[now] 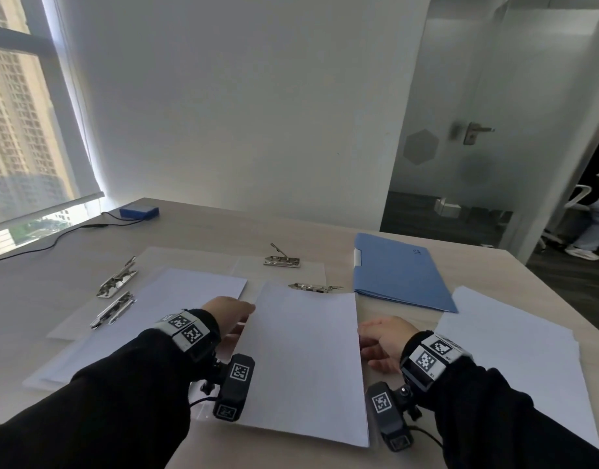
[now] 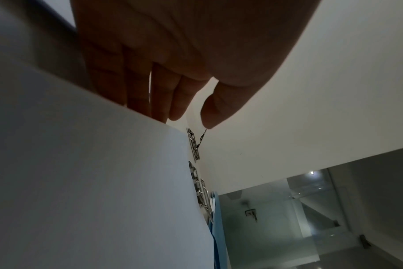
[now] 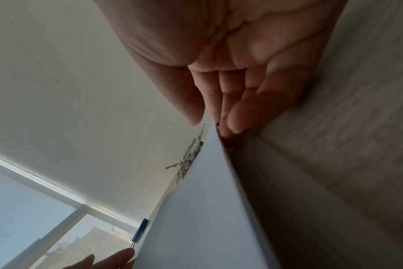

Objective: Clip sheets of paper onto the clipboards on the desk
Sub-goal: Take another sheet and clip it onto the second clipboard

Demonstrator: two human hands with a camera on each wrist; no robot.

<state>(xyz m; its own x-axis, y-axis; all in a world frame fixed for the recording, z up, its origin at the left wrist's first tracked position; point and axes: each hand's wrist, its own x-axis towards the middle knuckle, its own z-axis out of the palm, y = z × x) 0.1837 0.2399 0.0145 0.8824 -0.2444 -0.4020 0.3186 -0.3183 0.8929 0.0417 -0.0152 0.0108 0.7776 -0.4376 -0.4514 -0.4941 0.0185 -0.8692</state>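
Note:
A white sheet (image 1: pixel 305 360) hangs just above the desk's middle, its top edge near a flat metal clip (image 1: pixel 315 287) of a clear clipboard. My left hand (image 1: pixel 244 316) is at the sheet's left edge: straight fingers (image 2: pixel 136 94) run under it and the thumb stays clear above. My right hand (image 1: pixel 367 343) pinches the right edge, thumb (image 3: pixel 191 109) over it and fingers (image 3: pixel 237 118) beneath. Behind lies a second clear clipboard whose clip (image 1: pixel 281 260) has its lever raised. At the left, two more clips (image 1: pixel 117 277) lie beside another sheet (image 1: pixel 176 299).
A blue folder (image 1: pixel 399 275) lies at the back right. A stack of white paper (image 1: pixel 514 353) sits at the right edge. A blue box (image 1: pixel 139 211) with a black cable rests at the far left by the window. A glass door stands beyond the desk.

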